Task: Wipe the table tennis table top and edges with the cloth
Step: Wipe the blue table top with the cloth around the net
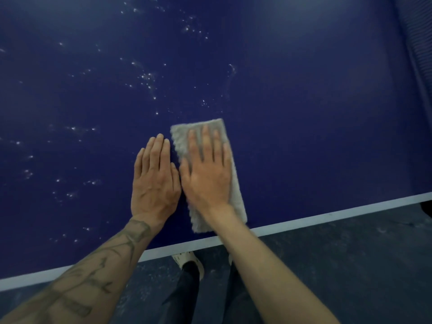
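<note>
A folded grey cloth (236,197) lies flat on the dark blue table tennis table top (315,113), close to its white near edge line (339,215). My right hand (207,174) presses flat on the cloth with straight, spread fingers. My left hand (154,178) rests flat on the bare blue surface just left of the cloth, fingers straight and together. Many small white specks (147,78) are scattered over the table to the left and ahead of the cloth. The area right of the cloth shows a smooth surface.
The table's near edge runs diagonally from lower left to right. Below it are the dark speckled floor (350,265) and my dark trousers with a light shoe (187,259). The net (418,43) shows at the top right.
</note>
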